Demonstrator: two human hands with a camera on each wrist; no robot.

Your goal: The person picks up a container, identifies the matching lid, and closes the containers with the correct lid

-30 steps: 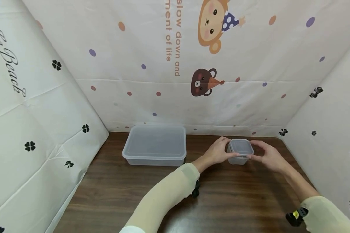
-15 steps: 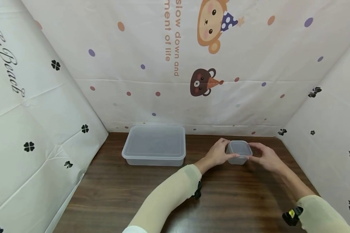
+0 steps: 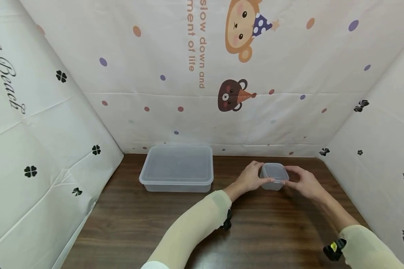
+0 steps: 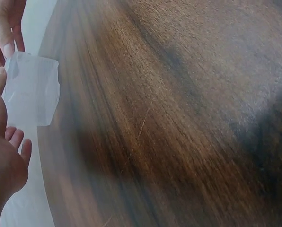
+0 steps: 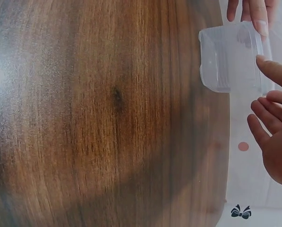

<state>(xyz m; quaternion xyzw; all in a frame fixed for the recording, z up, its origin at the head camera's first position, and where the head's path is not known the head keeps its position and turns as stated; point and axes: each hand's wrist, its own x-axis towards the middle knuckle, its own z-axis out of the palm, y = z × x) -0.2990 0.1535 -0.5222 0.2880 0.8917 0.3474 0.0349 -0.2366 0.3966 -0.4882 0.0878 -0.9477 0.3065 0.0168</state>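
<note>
A small clear plastic food container (image 3: 271,184) with a translucent lid (image 3: 274,171) stands at the back right of the table. My left hand (image 3: 250,178) holds its left side, thumb along the front of the rim and fingers towards the back. On the opposite side my right hand (image 3: 306,183) grips the lid's edge, thumb at the front corner and a finger near the back corner. Both wrist views show the container's clear side wall between the hands. Nothing can be made out inside it.
A large, low translucent box (image 3: 178,186) with its lid on stands at the back left. The dark wood-grain table (image 3: 256,231) meets printed white sheets (image 3: 175,112) at the back and on both sides.
The small lid, which looked slightly raised and offset a second ago, now lies flatter over the container. Both hands stay around it, and the whole head view has shifted slightly.
</note>
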